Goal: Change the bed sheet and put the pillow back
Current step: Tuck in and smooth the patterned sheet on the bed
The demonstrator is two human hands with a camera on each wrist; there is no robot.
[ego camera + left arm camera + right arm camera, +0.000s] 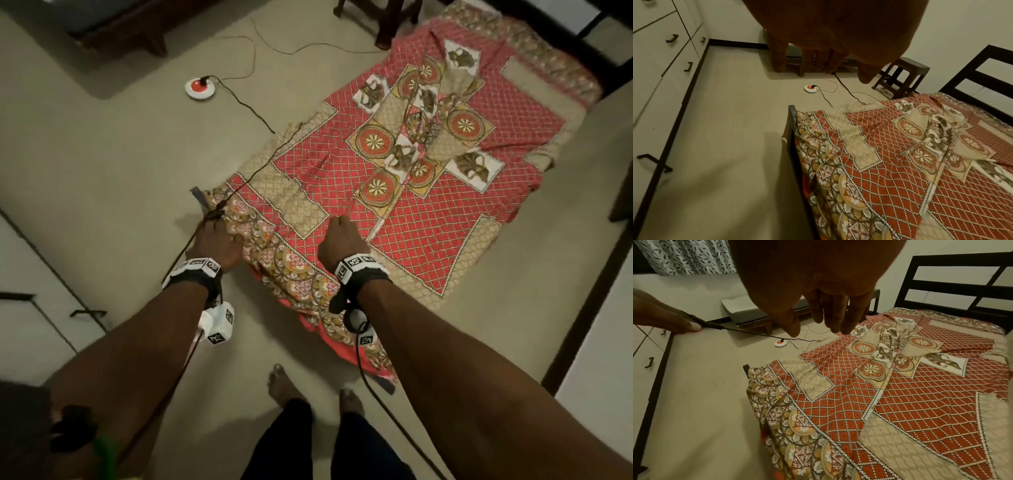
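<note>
Bed sheet (pixel 445 219) rumpled, foot edge overhanging; left hand (pixel 219 245) pinching cord (pixel 748 333), right hand (pixel 337 245) slack

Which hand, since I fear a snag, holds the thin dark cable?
The left hand pinches the cable; the right hand is open, fingers straight, holding nothing above the bed sheet.

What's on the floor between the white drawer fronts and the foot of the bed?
Bare floor between the drawer fronts and the bed's foot corner; the left wrist view shows it best.
</note>
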